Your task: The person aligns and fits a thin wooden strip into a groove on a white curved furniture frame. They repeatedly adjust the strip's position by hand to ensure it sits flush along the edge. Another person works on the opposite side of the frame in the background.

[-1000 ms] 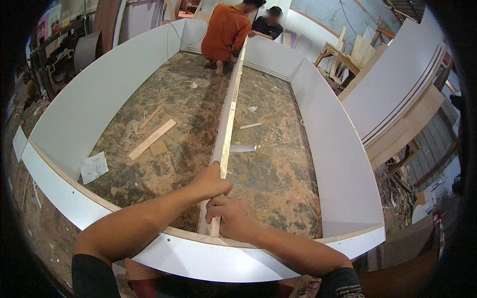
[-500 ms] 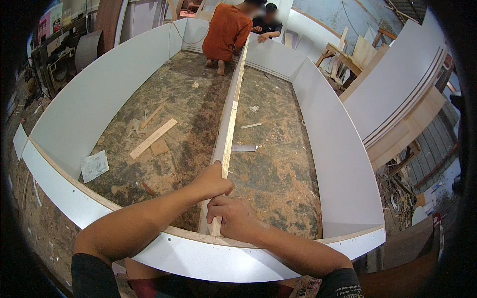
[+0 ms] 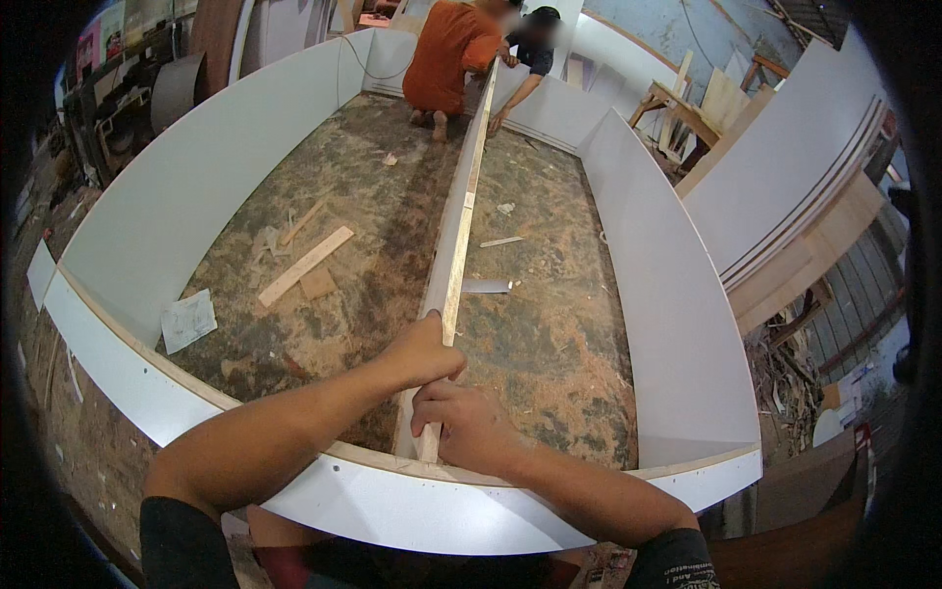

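A long divider board (image 3: 463, 228) stands on edge down the middle of a large white panel frame (image 3: 412, 506). My left hand (image 3: 422, 351) is closed over the board's bare wooden top edge, a short way in from the near end. Just nearer to me, my right hand (image 3: 469, 422) grips the same board, its fingers curled over the top from the right. The two hands almost touch. The board's near end meets the inner side of the frame's near panel. Some fingertips on the board's sides are hidden.
At the far end a person in orange (image 3: 446, 61) kneels inside the frame, beside another person in dark clothes (image 3: 535, 49). Wood strips (image 3: 306, 265), a white scrap (image 3: 188, 321) and sawdust lie on the floor. Large panels (image 3: 785, 187) lean at the right.
The person in dark clothes has leaned forward and reached an arm down beside the board's far end. The person in orange has shifted slightly. My hands keep their hold on the board.
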`<action>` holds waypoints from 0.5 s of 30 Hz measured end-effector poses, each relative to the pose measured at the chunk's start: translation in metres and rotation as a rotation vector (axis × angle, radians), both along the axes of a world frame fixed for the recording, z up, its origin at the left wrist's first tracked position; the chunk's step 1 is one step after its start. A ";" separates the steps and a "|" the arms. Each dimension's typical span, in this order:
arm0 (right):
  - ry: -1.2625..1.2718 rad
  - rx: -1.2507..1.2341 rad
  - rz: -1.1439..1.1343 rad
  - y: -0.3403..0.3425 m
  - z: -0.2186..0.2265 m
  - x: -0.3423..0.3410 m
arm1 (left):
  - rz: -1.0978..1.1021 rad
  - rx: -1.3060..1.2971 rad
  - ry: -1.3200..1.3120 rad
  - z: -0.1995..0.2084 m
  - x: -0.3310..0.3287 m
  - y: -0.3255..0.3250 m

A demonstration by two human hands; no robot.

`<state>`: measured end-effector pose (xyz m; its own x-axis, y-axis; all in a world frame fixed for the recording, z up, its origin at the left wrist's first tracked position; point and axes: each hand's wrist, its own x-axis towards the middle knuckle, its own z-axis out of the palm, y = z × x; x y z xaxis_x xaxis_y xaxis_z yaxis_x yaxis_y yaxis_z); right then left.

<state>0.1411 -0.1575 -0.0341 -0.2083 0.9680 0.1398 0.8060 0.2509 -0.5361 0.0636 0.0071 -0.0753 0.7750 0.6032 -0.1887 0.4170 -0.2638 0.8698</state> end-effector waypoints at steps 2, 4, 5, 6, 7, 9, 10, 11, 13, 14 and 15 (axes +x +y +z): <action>-0.013 -0.005 0.002 0.000 0.000 0.001 | -0.005 -0.001 -0.005 0.004 -0.001 -0.001; -0.029 0.030 0.015 0.000 0.001 0.001 | -0.013 0.017 0.041 0.009 -0.002 -0.002; -0.033 0.052 0.027 0.000 0.001 0.001 | -0.010 0.020 0.040 0.011 -0.003 -0.003; -0.021 0.049 0.025 0.000 0.001 0.001 | -0.003 0.023 0.055 0.013 -0.003 -0.004; -0.010 0.044 0.024 0.000 0.001 0.001 | 0.005 0.036 0.077 0.014 -0.004 -0.005; -0.003 0.022 0.018 0.000 0.002 0.000 | 0.009 0.018 0.070 0.016 -0.004 -0.005; -0.006 0.006 0.014 0.000 0.003 0.001 | 0.011 0.014 0.087 0.016 -0.004 -0.005; -0.016 -0.006 0.014 0.000 0.003 0.000 | 0.009 0.021 0.074 0.016 -0.003 -0.005; -0.006 0.021 0.018 0.000 0.004 0.000 | 0.006 0.031 0.092 0.015 -0.003 -0.005; -0.005 0.037 0.022 0.000 0.004 0.000 | 0.002 0.033 0.083 0.014 -0.003 -0.005; 0.006 0.005 0.013 0.000 0.005 0.000 | -0.003 0.032 0.084 0.013 -0.003 -0.004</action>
